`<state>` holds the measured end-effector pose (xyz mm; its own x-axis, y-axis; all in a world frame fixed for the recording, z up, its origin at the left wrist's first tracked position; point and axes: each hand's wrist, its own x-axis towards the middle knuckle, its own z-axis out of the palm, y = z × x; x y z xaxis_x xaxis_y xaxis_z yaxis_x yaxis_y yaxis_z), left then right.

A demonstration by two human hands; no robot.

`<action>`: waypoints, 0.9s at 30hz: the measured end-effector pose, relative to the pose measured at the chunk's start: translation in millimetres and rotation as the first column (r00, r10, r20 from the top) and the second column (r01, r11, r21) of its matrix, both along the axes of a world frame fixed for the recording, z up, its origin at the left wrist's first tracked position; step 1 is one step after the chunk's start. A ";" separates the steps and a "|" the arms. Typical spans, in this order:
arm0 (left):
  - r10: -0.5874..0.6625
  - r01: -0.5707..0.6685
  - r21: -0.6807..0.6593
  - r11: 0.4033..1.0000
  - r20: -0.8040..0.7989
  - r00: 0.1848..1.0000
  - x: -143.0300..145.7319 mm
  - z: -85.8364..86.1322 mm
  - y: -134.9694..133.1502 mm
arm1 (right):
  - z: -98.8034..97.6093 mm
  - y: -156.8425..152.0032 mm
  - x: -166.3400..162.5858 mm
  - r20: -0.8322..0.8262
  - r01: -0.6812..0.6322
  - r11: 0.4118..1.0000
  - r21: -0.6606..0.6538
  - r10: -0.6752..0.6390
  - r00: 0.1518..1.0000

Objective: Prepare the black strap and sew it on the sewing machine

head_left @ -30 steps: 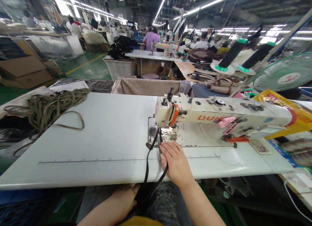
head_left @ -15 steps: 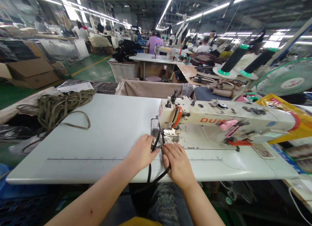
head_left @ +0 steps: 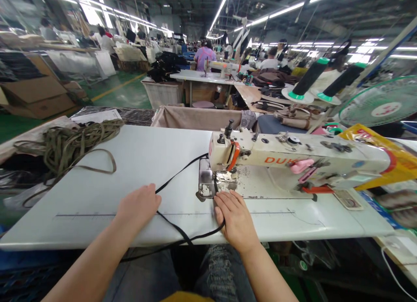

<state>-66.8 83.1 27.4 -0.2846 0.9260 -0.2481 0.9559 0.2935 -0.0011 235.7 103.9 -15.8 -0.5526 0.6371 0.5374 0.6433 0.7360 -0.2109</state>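
A narrow black strap (head_left: pixel 183 234) runs from behind the head of the sewing machine (head_left: pixel 254 152) to my left hand (head_left: pixel 138 208), whose fingers are closed round it. From that fist the strap drops past the table's front edge toward my lap. My right hand (head_left: pixel 236 217) is just in front of the presser foot, fingers together and bent over the strap, pressing it to the table. The strap leads from those fingertips toward the needle area, and another length loops out under the palm. The needle itself is too small to make out.
A pile of olive straps (head_left: pixel 78 141) lies at the table's left end, one loop reaching onto the white tabletop (head_left: pixel 156 141). Behind the table stands a beige fabric bin (head_left: pixel 195 117). Thread cones (head_left: pixel 308 80), a fan (head_left: pixel 381 102) and a yellow bag (head_left: pixel 387 152) are at right.
My left hand has moved left, away from the machine, drawing the strap out into a taut slanting line. My right hand has stayed in front of the presser foot.
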 end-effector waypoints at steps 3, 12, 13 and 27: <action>-0.161 0.187 -0.237 0.953 0.125 0.979 -6.8 18.5 -45.2 | 0.3 -0.2 -0.3 0.001 0.001 1.000 0.001 -0.001 1.000; -0.269 0.360 -0.074 0.930 0.533 0.802 9.7 41.4 -55.9 | 0.2 -0.2 0.2 0.000 0.001 1.000 0.016 -0.001 1.000; -0.298 0.333 0.026 0.943 0.516 0.803 11.4 35.4 -44.6 | 0.3 -0.3 0.4 0.002 -0.001 1.000 0.016 0.001 1.000; -0.229 0.165 0.274 0.948 0.224 0.947 30.0 -22.1 34.2 | 1.5 -0.8 0.9 -0.007 0.002 1.000 -0.003 -0.002 1.000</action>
<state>-36.8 117.3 5.3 -0.0489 0.9979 -0.0421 0.9541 0.0591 0.2934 236.7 103.2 -14.3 -0.5479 0.6393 0.5396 0.6429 0.7344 -0.2174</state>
